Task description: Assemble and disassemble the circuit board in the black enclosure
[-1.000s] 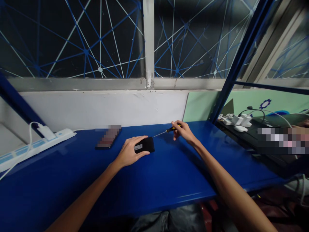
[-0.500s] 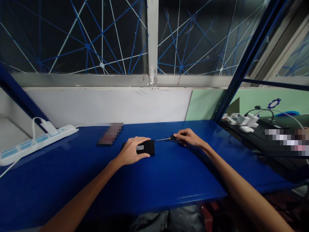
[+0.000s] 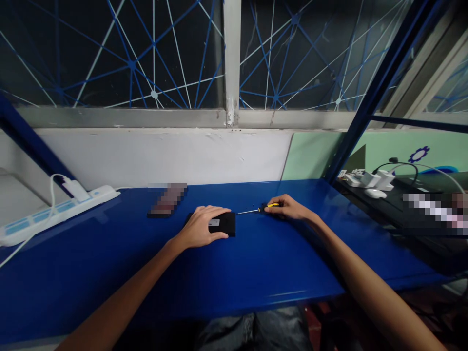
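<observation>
A flat black box [image 3: 228, 225] with a pale label lies on the blue table. Over its left part rests my left hand [image 3: 201, 226], with fingers and thumb gripping the long edges. My right hand [image 3: 287, 207] is closed around the black and yellow handle of a screwdriver [image 3: 252, 211]. The thin metal shaft points left, its tip at the box's upper right corner; whether it touches a screw is too small to tell. Several tiny dark bits [image 3: 252, 205] lie on the table behind the shaft.
A phone-like slab [image 3: 168, 200], partly blurred, lies at the back left. Along the left edge runs a white power strip [image 3: 58, 214] with a plug and cable. White chargers [image 3: 378, 180] and cables sit on a dark surface at right, beyond a blue frame post [image 3: 351, 141].
My right hand has turned around the screwdriver handle, so more of its yellow shows. The tiny bits behind the shaft have come into view. My left hand stays on the box.
</observation>
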The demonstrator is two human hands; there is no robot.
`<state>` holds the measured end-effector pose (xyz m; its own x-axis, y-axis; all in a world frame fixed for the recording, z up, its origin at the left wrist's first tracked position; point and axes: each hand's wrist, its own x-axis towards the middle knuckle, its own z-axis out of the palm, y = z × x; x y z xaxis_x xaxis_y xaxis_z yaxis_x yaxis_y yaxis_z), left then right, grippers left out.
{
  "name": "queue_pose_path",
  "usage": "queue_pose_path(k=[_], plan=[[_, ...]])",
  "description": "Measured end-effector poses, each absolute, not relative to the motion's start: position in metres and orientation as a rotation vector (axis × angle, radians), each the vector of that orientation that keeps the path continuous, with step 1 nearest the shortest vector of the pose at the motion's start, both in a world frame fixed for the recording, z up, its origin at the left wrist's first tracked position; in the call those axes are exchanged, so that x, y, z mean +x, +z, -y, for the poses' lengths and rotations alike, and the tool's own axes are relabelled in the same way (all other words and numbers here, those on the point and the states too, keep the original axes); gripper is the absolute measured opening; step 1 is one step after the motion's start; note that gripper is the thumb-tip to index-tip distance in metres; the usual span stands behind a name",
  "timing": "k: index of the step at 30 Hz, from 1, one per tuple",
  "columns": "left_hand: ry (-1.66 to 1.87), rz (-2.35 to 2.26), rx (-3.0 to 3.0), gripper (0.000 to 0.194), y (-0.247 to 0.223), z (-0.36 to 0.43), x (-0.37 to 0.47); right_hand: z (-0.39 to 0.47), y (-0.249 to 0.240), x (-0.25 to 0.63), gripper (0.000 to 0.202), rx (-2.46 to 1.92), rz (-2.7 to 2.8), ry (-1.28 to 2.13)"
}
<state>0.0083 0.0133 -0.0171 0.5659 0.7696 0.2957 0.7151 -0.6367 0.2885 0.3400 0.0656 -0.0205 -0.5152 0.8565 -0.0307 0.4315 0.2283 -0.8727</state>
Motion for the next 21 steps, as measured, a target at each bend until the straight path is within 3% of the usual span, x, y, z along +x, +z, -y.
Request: queue_pose_path(k=[10, 13, 18, 21], plan=[[0.576, -1.281, 2.634, 0.061, -0.014, -0.010, 0.009, -0.063, -0.025, 0.341, 0.045, -1.174, 1.934, 1.377], [0.583, -1.272, 2.631, 0.061, -0.014, -0.009, 0.010, -0.065, -0.028, 0.340, 0.042, -1.215, 1.956, 1.277], [0.610, -1.240, 2.652, 0.061, -0.017, -0.008, 0.008, -0.065, -0.033, 0.335, 0.053, -1.284, 2.025, 0.974], [0.625, -1.223, 2.658, 0.061, -0.017, -0.006, 0.008, -0.063, -0.033, 0.333, 0.040, -1.180, 2.004, 1.018]])
